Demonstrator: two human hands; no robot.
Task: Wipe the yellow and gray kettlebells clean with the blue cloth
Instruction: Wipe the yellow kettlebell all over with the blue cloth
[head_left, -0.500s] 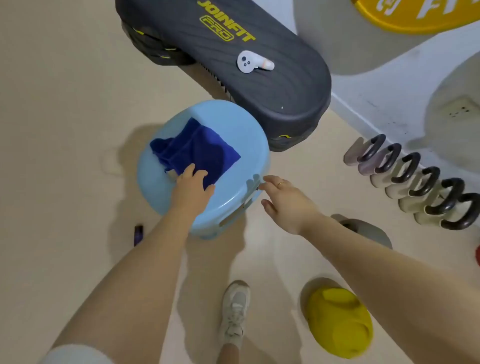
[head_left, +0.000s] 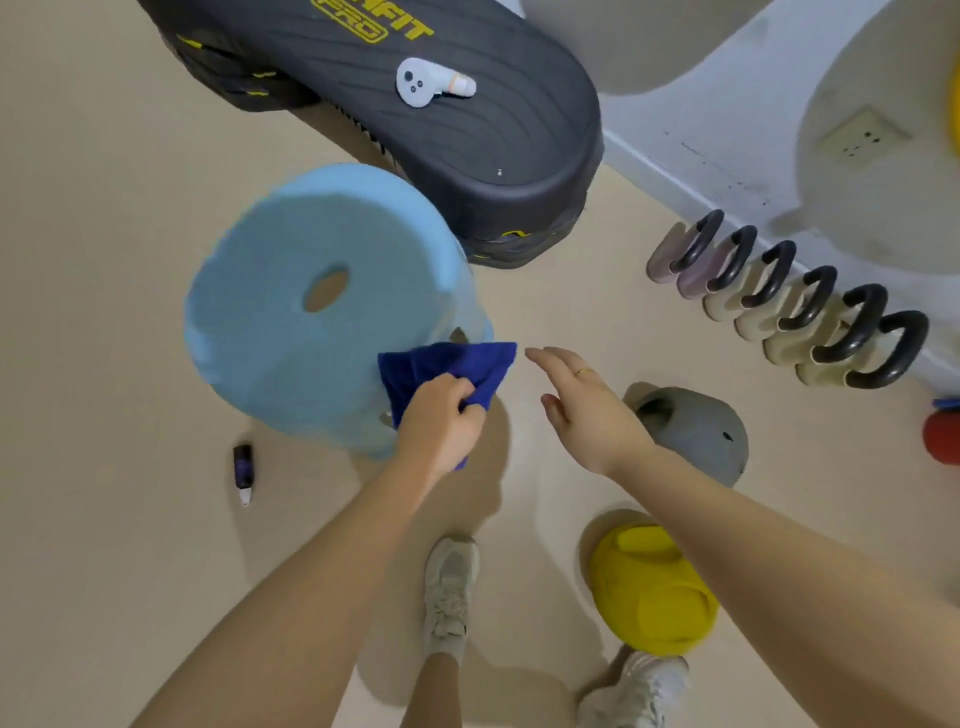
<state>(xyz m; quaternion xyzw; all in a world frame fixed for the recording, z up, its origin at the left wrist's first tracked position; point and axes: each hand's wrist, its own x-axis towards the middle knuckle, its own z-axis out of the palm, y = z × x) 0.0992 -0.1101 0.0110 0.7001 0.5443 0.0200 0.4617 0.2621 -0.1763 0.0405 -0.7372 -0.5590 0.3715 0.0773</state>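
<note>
The left hand (head_left: 441, 426) has a closed grip on the dark blue cloth (head_left: 447, 369), beside the round light-blue plastic stool (head_left: 311, 312). The right hand (head_left: 582, 410) is spread open, holding nothing. The grey kettlebell (head_left: 696, 431) and yellow kettlebell (head_left: 649, 592) sit near right on beige floor (head_left: 104, 260); a black step platform (head_left: 467, 130) lies far, a small dark bottle (head_left: 242, 467) left.

The blue cloth (head_left: 447, 370) is showing a soft, napped terry weave, while the light blue stool (head_left: 311, 312) is looking like smooth matt plastic. The yellow kettlebell (head_left: 652, 597) is appearing smooth and rubbery, the gray kettlebell (head_left: 696, 431) matt and slightly grainy. The dark step platform (head_left: 441, 119) is displaying a ribbed, matt rubber top.
</note>
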